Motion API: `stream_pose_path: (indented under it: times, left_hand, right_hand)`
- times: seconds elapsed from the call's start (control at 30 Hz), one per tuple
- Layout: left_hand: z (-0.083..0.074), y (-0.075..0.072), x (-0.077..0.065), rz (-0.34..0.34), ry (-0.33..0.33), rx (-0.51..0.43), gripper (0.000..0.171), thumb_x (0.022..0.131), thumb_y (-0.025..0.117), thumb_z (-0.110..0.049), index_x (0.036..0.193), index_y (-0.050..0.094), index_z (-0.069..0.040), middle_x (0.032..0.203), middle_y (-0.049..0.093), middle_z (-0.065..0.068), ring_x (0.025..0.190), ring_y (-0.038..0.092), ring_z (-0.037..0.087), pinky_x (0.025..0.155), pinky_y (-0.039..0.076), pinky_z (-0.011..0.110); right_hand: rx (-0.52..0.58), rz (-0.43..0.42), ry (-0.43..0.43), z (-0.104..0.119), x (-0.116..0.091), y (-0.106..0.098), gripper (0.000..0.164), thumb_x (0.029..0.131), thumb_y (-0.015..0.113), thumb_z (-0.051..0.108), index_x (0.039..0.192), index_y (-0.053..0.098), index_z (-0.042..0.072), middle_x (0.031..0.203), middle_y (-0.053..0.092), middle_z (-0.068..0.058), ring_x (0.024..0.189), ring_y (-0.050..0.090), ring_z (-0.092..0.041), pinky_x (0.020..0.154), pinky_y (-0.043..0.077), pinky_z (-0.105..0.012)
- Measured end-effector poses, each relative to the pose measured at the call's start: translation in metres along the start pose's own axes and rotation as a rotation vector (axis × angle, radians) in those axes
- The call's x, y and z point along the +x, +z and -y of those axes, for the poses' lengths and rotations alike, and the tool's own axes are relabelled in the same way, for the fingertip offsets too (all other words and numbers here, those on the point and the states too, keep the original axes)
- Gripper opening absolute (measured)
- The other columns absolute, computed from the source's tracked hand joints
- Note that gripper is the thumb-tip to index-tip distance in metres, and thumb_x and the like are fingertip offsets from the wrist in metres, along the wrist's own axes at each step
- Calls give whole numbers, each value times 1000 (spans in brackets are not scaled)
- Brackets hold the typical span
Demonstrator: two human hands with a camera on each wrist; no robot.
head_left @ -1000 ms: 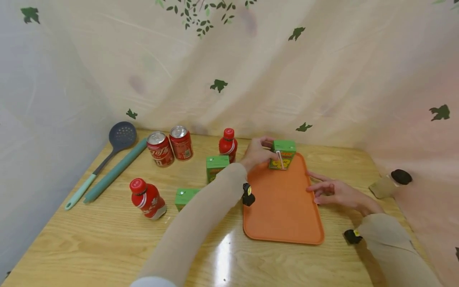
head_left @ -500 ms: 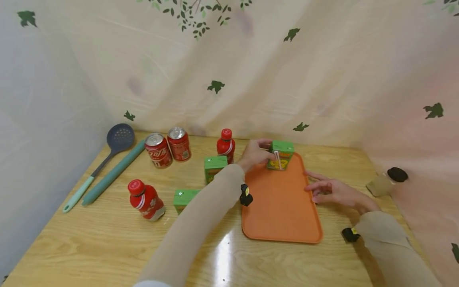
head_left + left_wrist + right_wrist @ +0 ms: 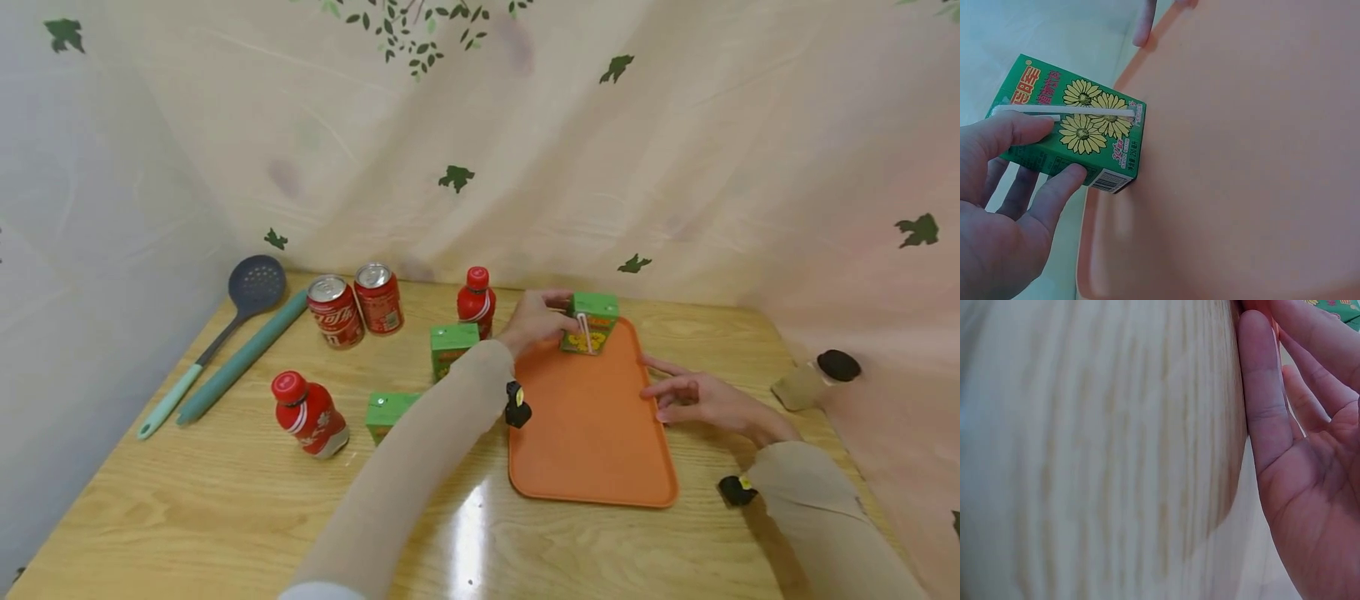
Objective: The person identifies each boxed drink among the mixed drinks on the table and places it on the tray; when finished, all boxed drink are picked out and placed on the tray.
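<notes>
Way in over the middle and near end of the orange tray (image 3: 592,442); far end blocked by the left hand (image 3: 534,323) gripping the held carton (image 3: 600,312), right rim taken up by the right hand (image 3: 701,404), left approach cut diagonally by the left sleeve (image 3: 408,467). Tight behind that sleeve: middle carton (image 3: 453,337), near carton (image 3: 390,408), back bottle (image 3: 477,307). Farther left, a hand fits between the front bottle (image 3: 311,421) and rolling pin (image 3: 243,358), but paired cans (image 3: 336,315) obstruct farther back and the cloth wall (image 3: 525,192) bounds the far side.
</notes>
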State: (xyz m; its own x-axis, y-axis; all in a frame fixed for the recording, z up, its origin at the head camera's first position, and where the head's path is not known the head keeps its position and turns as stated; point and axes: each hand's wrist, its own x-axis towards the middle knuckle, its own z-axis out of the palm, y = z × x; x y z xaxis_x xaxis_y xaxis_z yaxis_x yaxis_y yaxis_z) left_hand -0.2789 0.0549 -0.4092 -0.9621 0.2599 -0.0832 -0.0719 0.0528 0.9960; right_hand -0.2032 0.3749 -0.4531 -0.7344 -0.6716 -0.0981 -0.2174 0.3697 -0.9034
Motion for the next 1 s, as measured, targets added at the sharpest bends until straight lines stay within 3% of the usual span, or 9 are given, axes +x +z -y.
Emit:
stream_pose_path:
  times: [0.23, 0.43, 0.7, 0.9, 1.0]
  left_hand:
    - [-1, 0, 1, -7, -2, 17, 54, 77, 79, 12, 128, 69, -1, 114, 71, 11, 102, 65, 20, 82, 58, 33]
    - [-7, 0, -1, 12, 12, 91, 56, 78, 79, 10, 131, 66, -4, 121, 68, 10, 110, 63, 23, 91, 55, 34]
    - [-40, -8, -11, 75, 42, 121, 77, 75, 78, 12, 144, 47, -4, 138, 52, 19, 130, 49, 35, 98, 50, 40]
    - [-69, -28, -29, 177, 67, 124, 66, 81, 81, 4, 139, 51, -7, 132, 54, 11, 125, 52, 33, 94, 53, 35]
    - [-79, -41, -39, 250, 125, 158, 59, 82, 83, -1, 134, 55, -8, 128, 57, 9, 120, 56, 32, 91, 54, 32]
  right_hand:
    - [16, 7, -14, -1, 1, -1, 35, 94, 68, -1, 129, 65, -4, 168, 13, -13, 101, 65, -18, 86, 54, -24]
    - [22, 11, -25, -3, 0, -1, 35, 95, 68, -3, 130, 64, -6, 169, 14, -10, 101, 65, -17, 85, 55, -25]
    - [17, 8, -13, 0, 0, -1, 35, 95, 68, -1, 130, 64, -5, 169, 15, -3, 103, 65, -17, 87, 54, -24]
    - [10, 6, -24, 2, -1, -1, 35, 95, 68, -2, 129, 64, -6, 169, 17, 0, 103, 65, -17, 87, 53, -23]
    - [12, 10, -28, 1, 0, -1, 35, 95, 67, -2, 130, 64, -7, 169, 17, 1, 103, 65, -17, 87, 53, -23]
